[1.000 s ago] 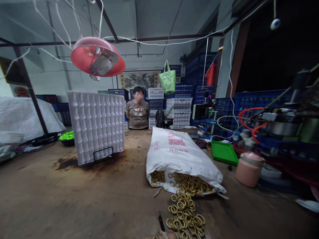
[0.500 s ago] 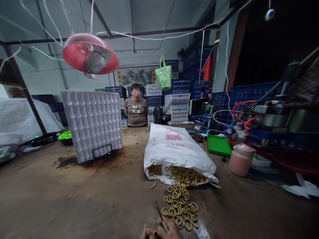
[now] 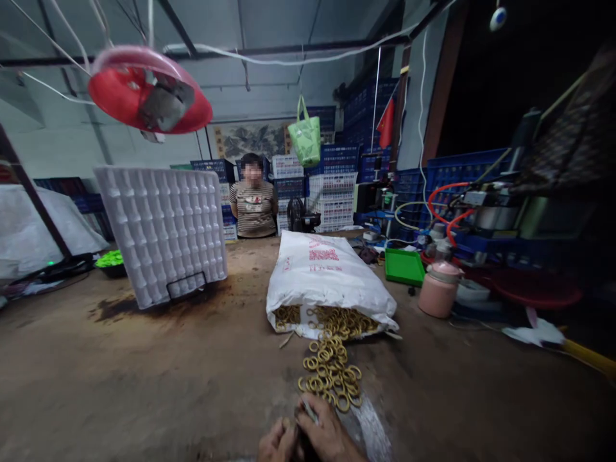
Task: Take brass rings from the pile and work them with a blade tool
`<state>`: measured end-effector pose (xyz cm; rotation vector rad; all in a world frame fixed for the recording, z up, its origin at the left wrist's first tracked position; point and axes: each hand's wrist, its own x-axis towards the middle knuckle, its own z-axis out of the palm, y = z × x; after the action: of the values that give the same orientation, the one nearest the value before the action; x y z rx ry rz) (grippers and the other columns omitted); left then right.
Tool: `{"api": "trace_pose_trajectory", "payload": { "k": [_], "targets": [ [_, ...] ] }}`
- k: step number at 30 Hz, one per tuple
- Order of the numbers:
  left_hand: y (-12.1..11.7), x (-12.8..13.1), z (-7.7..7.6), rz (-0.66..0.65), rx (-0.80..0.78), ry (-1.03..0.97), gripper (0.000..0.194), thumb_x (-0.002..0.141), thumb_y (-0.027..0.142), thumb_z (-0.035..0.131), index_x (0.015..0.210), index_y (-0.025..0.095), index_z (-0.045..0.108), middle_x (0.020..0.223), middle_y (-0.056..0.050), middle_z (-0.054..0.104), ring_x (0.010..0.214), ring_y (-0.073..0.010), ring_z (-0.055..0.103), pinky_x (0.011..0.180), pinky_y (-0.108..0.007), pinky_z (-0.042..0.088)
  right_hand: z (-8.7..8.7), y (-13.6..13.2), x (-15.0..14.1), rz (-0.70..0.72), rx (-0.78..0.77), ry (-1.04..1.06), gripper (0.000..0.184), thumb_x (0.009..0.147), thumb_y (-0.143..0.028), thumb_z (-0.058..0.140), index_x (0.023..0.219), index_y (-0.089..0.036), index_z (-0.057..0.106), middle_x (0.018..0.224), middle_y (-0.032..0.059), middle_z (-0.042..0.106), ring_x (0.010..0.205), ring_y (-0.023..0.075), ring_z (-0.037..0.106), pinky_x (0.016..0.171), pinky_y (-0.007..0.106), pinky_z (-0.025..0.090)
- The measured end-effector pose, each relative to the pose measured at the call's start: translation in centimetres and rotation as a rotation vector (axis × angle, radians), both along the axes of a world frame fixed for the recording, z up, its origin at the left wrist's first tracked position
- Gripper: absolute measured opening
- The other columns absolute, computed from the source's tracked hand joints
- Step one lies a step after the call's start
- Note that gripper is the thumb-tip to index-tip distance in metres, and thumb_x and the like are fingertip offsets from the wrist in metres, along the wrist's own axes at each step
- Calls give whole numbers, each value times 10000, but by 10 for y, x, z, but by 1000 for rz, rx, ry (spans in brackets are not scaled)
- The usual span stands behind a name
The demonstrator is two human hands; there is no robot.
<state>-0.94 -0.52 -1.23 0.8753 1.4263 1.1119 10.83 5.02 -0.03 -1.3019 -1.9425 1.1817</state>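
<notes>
Over the last second the view has tipped down, bringing both hands into sight at the worktop's (image 3: 144,385) near edge. The right hand (image 3: 327,436) is curled around a thin dark tool (image 3: 308,410), the left hand (image 3: 276,444) loosely closed beside it, just short of the brass rings (image 3: 332,375) spilling from the white sack (image 3: 327,276).

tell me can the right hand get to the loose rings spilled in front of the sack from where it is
Probably yes. The right hand sits just short of the loose rings, with only bare table between them. It seems to grip a thin tool, which could hamper picking.
</notes>
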Motion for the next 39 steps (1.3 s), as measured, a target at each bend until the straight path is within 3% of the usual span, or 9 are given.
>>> {"api": "trace_pose_trajectory", "payload": {
  "k": [2,5,10,15,17,19,25,39],
  "targets": [
    [-5,4,9,2,-44,-69,469,637,650,483,575,186,444,396,83,411,315,-59,361,315,-186,280,15,-8,3,13,17,39,109,732,-195,393,682,-176,489,619,-40,489,644,103,458,591,188,334],
    [-15,9,27,-15,-1,-121,393,657,563,542,627,180,460,455,82,450,358,-43,387,344,-151,302,32,-16,5,51,43,78,100,750,-187,402,701,-173,489,597,-57,464,602,86,425,564,178,315],
    [-26,12,41,4,-46,-271,333,663,492,580,734,181,484,546,75,501,379,-26,405,345,-121,297,38,-18,9,73,55,50,185,814,-231,373,688,-163,490,600,-51,480,575,76,414,559,176,311],
    [-27,11,39,55,-51,-301,324,679,481,577,748,177,487,561,68,504,393,-28,423,349,-117,306,32,-16,21,0,222,-197,148,795,-191,393,714,-167,515,637,-23,506,583,97,430,567,201,302],
    [-24,10,37,78,-30,-285,329,674,481,585,747,174,491,567,65,506,391,-29,419,342,-120,306,29,-16,26,74,317,-223,156,752,-116,402,819,-170,532,739,2,553,676,113,474,625,205,316],
    [-22,9,33,83,-1,-265,316,686,472,580,744,172,495,564,64,503,384,-28,408,341,-124,310,26,-18,28,164,355,-233,280,711,-67,398,940,-177,514,808,14,572,740,122,495,661,207,319],
    [-22,5,25,74,-10,-226,292,693,455,581,722,181,484,532,71,482,379,-33,392,340,-129,320,18,-26,21,284,356,-376,342,688,-80,387,995,-198,482,776,6,561,668,135,481,602,231,284],
    [-19,9,25,125,-38,-115,341,657,503,575,710,176,490,520,64,498,351,-38,390,317,-146,328,20,-21,14,262,304,-496,255,719,-112,391,932,-188,510,738,14,594,625,134,502,533,242,223]
  ]
}}
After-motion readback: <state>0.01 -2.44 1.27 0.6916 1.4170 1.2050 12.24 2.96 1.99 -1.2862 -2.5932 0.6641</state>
